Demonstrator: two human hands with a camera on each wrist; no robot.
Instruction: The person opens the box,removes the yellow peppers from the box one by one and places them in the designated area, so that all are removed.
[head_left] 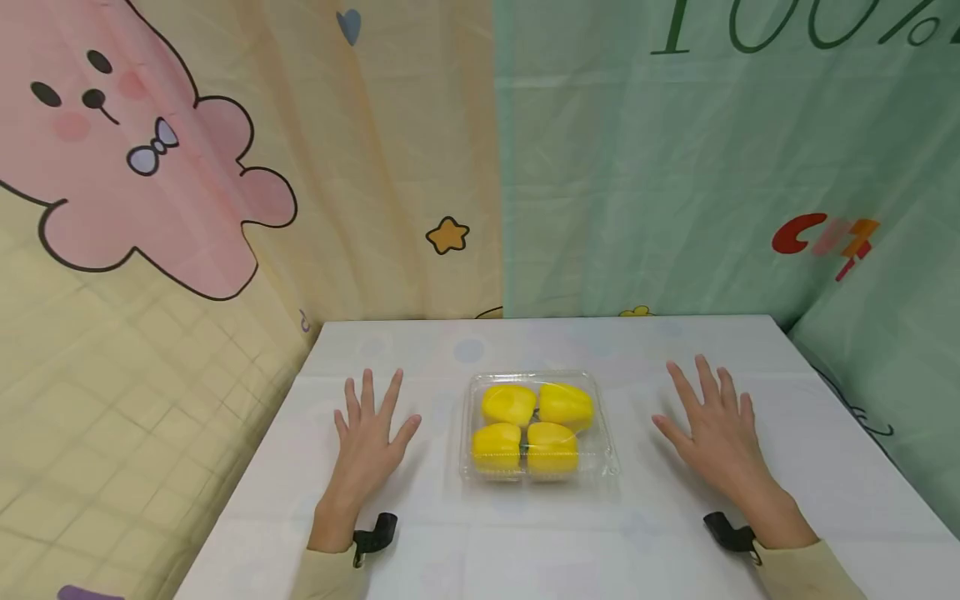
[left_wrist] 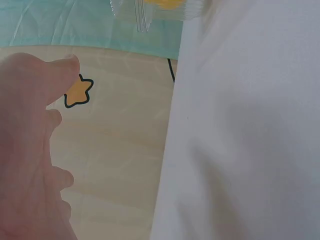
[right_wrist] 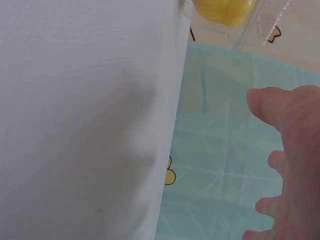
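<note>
Where the scene begins, along the six o'clock edge, beige sleeves (head_left: 810, 575) reach onto a white surface (head_left: 540, 550), a small black device (head_left: 375, 533) at each wrist. Beyond the cuffs are two bare hands, both unclenched and holding nothing, fingers spread. The left hand (head_left: 366, 454) points its fingers toward about twelve o'clock; the right hand (head_left: 718, 446) points toward eleven. In the wrist views the shadows fall apart from the hands, which suggests that they are raised above the surface. Between them, touched by neither, sits a clear plastic box (head_left: 602, 462) with four yellow rounded pieces (head_left: 552, 447) inside, set two by two. From the left hand it lies at three o'clock; from the right hand, at nine. Each thumb angles inward to it across a similar gap, so neither hand is plainly nearer. The box looks longer from nine to three o'clock, though the slanted view may shorten its depth. Farthest off, at twelve o'clock, hangs a printed cloth (head_left: 570, 192), cream and green, with an orange star (head_left: 447, 236).
</note>
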